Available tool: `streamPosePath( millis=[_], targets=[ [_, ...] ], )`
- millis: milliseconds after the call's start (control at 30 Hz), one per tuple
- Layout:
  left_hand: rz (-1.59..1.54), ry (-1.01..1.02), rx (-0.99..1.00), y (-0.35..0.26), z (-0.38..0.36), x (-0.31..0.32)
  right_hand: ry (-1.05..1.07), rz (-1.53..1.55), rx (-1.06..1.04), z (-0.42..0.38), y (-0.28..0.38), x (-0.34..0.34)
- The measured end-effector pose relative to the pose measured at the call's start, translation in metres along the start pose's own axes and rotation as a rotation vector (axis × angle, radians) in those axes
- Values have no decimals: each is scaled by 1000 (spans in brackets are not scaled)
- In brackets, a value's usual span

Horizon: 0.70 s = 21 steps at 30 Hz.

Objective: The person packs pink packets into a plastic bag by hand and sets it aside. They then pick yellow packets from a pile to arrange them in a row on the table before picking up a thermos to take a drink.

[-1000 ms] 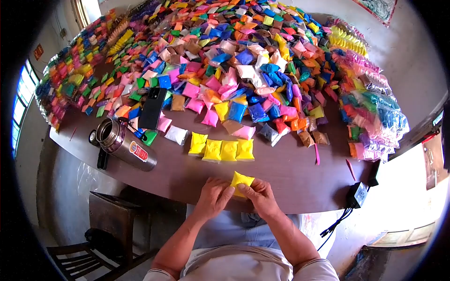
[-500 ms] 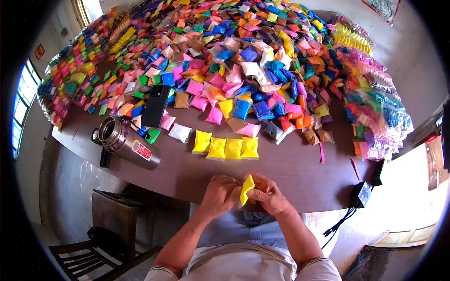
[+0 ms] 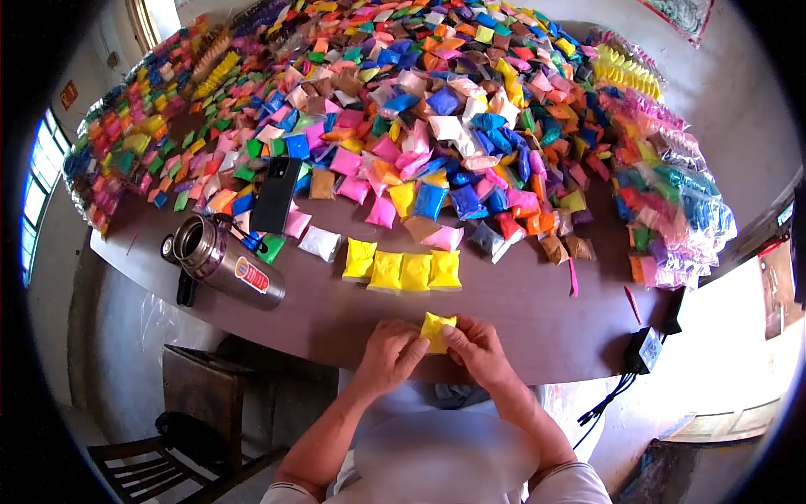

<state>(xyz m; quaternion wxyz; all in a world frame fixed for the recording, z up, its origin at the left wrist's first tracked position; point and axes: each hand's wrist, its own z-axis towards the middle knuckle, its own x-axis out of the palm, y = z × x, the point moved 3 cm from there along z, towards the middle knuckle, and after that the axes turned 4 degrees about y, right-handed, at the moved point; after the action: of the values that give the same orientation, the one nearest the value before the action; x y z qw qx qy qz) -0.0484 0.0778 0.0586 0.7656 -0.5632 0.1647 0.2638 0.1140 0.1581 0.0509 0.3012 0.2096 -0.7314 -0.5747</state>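
A small yellow packet (image 3: 437, 332) is held between my two hands near the table's front edge, its face turned up. My left hand (image 3: 389, 354) pinches its left side with thumb and fingers. On its right side, my right hand (image 3: 477, 348) has the thumb on top and the fingers behind. Beyond them lies a row of several yellow packets (image 3: 401, 269), side by side and touching on the table. A white packet (image 3: 321, 243) rests to the left of that row.
A large heap of coloured packets (image 3: 378, 126) covers the back of the table (image 3: 336, 319). On the left are an open steel flask (image 3: 231, 265) and a black phone (image 3: 277, 195). A black device with cables (image 3: 645, 350) sits at the right edge.
The yellow packet in my hands has turned from edge-on to flat, its face now showing. Both hands stay at the front edge, still holding it.
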Motion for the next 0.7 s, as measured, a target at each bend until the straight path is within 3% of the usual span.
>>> streamPosePath(
  millis=[33, 100, 167, 367, 500, 567, 700],
  targets=[
    [-2, 1, -3, 0, 0, 1, 28, 169, 118, -1, -3, -4],
    [17, -29, 27, 0, 0, 3, 39, 105, 161, -5, 0, -6],
    [33, -31, 28, -1, 0, 2, 80, -8, 73, -6, 3, -4],
    [46, -11, 52, -2, 2, 3, 6, 53, -82, 0, -9, 5],
    [0, -17, 15, -4, 2, -1, 7, 86, -76, -2, -6, 4],
    [2, -9, 23, 1, 0, 2, 1, 58, 68, -3, -5, 2],
    [37, 38, 57, 1, 1, 3, -3, 96, 40, 1, -4, 7]
  ],
)
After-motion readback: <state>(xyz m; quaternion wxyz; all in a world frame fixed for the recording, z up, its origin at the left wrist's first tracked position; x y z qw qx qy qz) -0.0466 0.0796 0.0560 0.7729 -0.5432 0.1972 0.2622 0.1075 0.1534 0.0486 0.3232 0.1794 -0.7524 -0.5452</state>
